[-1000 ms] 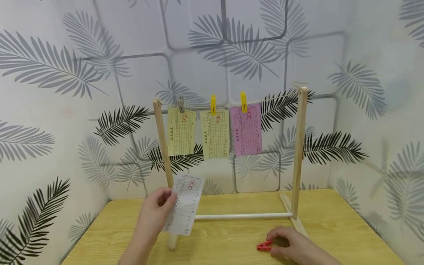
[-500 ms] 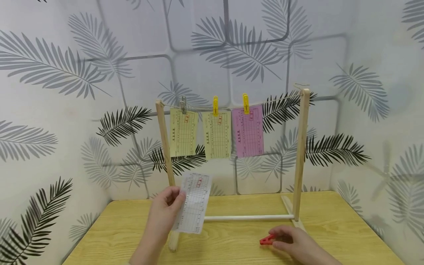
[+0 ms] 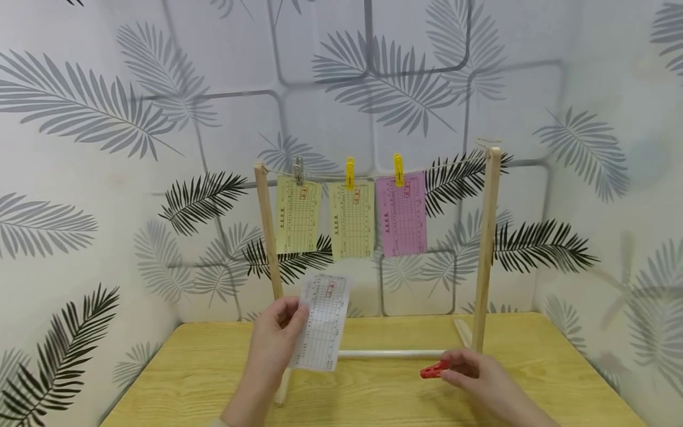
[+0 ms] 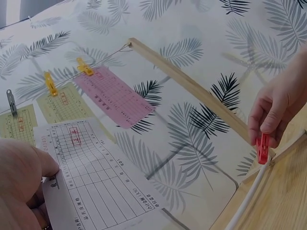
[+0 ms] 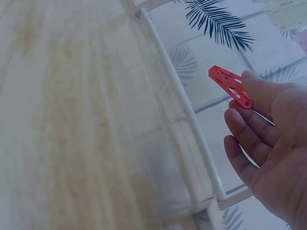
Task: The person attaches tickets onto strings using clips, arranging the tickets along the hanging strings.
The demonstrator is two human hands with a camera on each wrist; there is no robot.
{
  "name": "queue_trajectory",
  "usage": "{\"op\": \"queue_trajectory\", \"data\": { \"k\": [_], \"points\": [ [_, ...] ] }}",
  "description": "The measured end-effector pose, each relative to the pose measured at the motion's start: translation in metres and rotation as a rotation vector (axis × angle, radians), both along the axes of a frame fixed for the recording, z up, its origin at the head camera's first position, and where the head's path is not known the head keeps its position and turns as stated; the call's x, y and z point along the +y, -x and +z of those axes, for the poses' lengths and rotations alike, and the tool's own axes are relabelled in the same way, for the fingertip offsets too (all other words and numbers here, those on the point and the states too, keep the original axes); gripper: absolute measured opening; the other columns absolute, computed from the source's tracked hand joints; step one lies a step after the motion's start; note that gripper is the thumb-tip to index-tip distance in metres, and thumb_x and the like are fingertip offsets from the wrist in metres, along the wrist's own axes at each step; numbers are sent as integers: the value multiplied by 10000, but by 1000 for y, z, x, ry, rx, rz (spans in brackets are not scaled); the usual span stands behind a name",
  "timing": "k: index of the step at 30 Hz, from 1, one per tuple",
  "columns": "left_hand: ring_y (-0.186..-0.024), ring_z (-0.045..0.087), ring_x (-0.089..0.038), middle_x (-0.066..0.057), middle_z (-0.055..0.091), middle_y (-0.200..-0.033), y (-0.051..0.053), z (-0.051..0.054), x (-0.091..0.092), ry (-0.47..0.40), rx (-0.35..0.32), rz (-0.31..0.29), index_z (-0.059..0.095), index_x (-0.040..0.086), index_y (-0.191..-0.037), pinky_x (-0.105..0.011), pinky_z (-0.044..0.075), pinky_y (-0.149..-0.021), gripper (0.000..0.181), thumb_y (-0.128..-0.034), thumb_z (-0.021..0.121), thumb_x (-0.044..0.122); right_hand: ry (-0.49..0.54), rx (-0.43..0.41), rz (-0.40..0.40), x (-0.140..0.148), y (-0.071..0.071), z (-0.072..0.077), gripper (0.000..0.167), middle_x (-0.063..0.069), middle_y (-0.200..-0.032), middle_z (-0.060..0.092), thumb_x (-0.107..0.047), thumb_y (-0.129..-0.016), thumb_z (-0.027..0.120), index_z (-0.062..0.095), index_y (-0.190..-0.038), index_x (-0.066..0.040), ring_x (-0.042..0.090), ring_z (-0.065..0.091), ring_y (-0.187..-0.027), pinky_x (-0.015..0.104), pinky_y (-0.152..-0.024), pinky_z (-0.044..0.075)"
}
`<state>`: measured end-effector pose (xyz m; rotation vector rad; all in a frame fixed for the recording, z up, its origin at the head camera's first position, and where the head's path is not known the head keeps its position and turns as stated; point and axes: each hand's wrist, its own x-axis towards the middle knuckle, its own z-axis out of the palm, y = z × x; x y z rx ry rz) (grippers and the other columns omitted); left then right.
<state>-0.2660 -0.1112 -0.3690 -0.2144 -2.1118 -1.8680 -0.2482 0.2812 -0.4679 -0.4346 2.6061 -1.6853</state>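
A white printed receipt slip is pinched by its left edge between the thumb and fingers of my left hand, in front of the rack's left post. In my right hand a red clothespin is held by thumb and fingertips, raised over the table near the right post. The right wrist view shows this red clothespin with its front end pointing away from the hand. On the string hang two yellow slips and a pink slip, under a grey clip and two yellow clothespins.
The wooden rack has a left post, a right post and a white crossbar low between them. A string joins the post tops. It stands on a wood-grain table before a leaf-patterned wall.
My right hand has lifted the red clothespin up off the table. My left hand has shifted right and slightly up with the white slip.
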Motion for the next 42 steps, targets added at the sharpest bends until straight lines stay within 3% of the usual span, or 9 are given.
{"op": "queue_trajectory", "data": {
  "k": [4,8,15,18,23,29,42],
  "points": [
    [-884,665,-233,-136,735,-1031,-2,2,8,-18,4,-18,741,-2,-1152,-293,586,-719,128,-1075,717,98,-12,47,20,3,-1,16,380,126,-1207,775,-185,-1068,758,700,-1351,61,154,738,-1055,271,-849,612],
    [-883,684,-227,-124,751,-1024,-2,3,16,-22,6,-28,741,5,-1141,-306,600,-734,128,-1068,730,110,-47,91,40,5,-3,43,396,139,-1246,770,-198,-1075,749,697,-1380,50,159,752,-1067,283,-851,620],
    [-867,681,-226,-140,754,-1017,1,3,30,-56,64,-50,739,-9,-1150,-302,598,-726,143,-1069,735,108,-207,203,-45,9,-9,101,374,-15,-1238,778,-308,-1087,734,728,-1385,-82,219,721,-1164,324,-927,587],
    [-864,665,-217,-136,747,-1013,2,3,38,-65,80,-47,738,-9,-1148,-280,586,-717,135,-1070,734,101,-261,292,-79,12,-10,124,339,-44,-1206,784,-294,-1091,731,744,-1373,-106,220,726,-1146,340,-922,580],
    [-856,667,-212,-112,752,-1003,5,7,51,-80,78,-42,740,15,-1147,-268,585,-713,121,-1071,735,109,-356,424,-148,19,-11,163,315,-20,-1220,789,-292,-1087,744,765,-1362,-139,292,718,-1186,452,-918,588],
    [-855,678,-205,-98,756,-999,2,13,68,-112,69,-68,734,26,-1161,-270,585,-715,146,-1084,731,150,-443,514,-182,26,-10,209,329,67,-1329,764,-339,-1103,720,760,-1370,-151,379,684,-1256,649,-999,537],
    [-836,647,-171,-83,753,-969,8,26,111,-142,132,-137,740,24,-1099,-252,553,-717,104,-1070,740,124,-471,620,-244,38,-4,290,375,142,-1319,758,-292,-1098,733,718,-1416,-94,397,677,-1263,650,-1020,507]
  ]
}}
